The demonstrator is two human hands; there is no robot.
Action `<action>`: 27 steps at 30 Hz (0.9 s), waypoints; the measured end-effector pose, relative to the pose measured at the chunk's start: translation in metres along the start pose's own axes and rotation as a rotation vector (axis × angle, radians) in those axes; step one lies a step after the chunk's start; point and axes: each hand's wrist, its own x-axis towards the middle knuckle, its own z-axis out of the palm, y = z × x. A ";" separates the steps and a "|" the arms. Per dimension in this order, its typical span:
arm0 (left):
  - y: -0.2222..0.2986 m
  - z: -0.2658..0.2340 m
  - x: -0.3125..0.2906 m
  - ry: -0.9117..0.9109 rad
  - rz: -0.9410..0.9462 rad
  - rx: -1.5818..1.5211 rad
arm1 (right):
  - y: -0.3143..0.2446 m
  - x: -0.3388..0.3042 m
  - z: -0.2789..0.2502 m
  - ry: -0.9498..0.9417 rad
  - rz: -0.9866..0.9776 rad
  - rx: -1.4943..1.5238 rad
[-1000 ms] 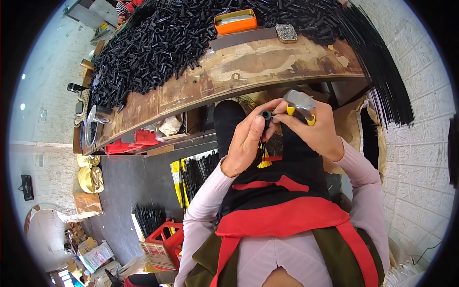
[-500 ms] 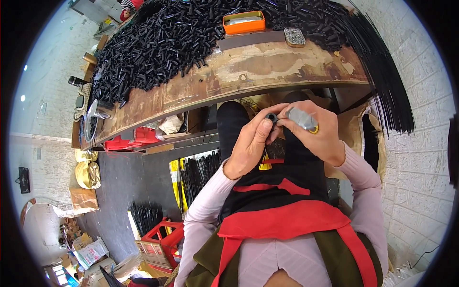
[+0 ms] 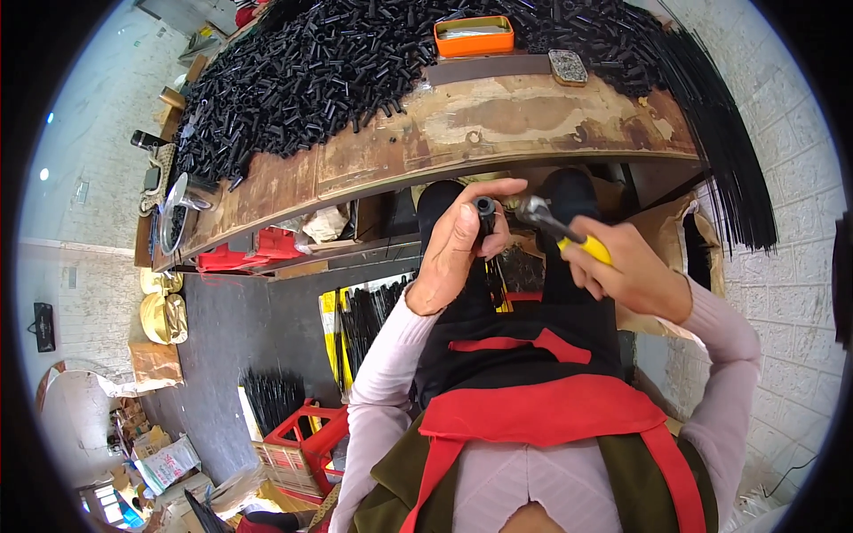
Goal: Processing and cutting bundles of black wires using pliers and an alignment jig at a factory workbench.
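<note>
My left hand (image 3: 450, 249) is closed round a short black tubular part (image 3: 485, 207), its open round end facing up and the index finger stretched out past it. Just right of that part, my right hand (image 3: 633, 266) grips a small hammer (image 3: 593, 249) by its yellow handle. The hammer's metal head points toward the tube and stands a little apart from it. Both hands are over my lap, below the near edge of the wooden workbench (image 3: 480, 124). Thin black rods hang down beneath my left hand, partly hidden.
Loose black tubular parts (image 3: 293, 98) are heaped on the bench. An orange box (image 3: 474, 47) and a small tin (image 3: 567, 67) stand near its middle. Long black rods (image 3: 724, 133) overhang the right end. At lower left is a red crate (image 3: 306, 440) beside bundled black rods (image 3: 271, 400).
My right hand has moved right and down, away from my left hand, and the hammer's head now points at the tube. My left hand has shifted slightly left, its index finger straightened.
</note>
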 end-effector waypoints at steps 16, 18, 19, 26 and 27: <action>0.010 0.005 -0.009 -0.100 -0.090 0.103 | -0.032 -0.007 -0.015 -0.197 -0.106 -0.148; 0.009 0.007 -0.008 -0.091 -0.095 0.101 | -0.049 -0.007 -0.016 -0.239 0.166 -0.139; 0.007 0.007 -0.007 -0.094 -0.098 0.102 | -0.044 -0.006 -0.014 -0.237 0.166 -0.135; 0.003 0.003 -0.016 -0.068 -0.096 0.111 | -0.039 -0.001 -0.017 -0.438 0.375 0.247; 0.002 0.001 -0.015 -0.083 -0.085 0.093 | -0.037 -0.004 -0.013 -0.360 0.300 0.163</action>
